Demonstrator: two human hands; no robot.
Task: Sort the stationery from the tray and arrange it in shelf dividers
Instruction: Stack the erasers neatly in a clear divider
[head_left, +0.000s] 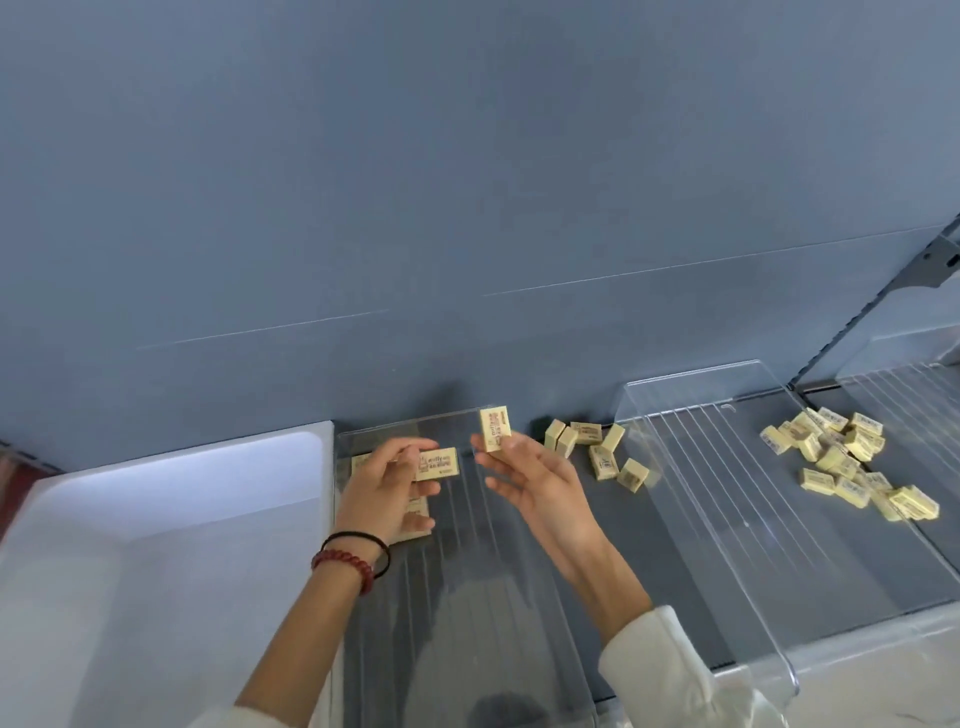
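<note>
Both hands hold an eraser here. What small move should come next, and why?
Probably the left hand lowers its eraser flat beside the erasers lying under it in the clear divider; the right hand pinches a second eraser upright, ready to follow.

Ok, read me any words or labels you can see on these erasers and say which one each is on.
"miffy": seemingly, on the flat eraser the left hand holds; the line beneath is blurred.
Upright eraser in the right hand: print blurred, unreadable.
Loose erasers and the far pile: too small to read.
</note>
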